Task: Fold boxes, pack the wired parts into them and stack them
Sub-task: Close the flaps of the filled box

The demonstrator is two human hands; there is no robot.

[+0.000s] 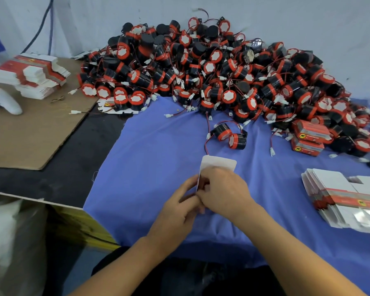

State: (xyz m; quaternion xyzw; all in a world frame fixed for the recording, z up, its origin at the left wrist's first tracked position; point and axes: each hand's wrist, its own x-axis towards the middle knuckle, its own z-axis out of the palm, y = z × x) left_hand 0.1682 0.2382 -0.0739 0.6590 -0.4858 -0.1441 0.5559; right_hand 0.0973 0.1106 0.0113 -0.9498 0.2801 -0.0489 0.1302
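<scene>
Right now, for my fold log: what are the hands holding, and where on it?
One small box: the left hand and the right hand grip its lower part; its top sticks out free.

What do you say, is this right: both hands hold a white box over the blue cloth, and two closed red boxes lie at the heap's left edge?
Not quite. The head view shows the two closed red boxes at the right edge of the heap, not its left. The rest stands: the left hand and right hand hold the white box over the blue cloth.
</scene>
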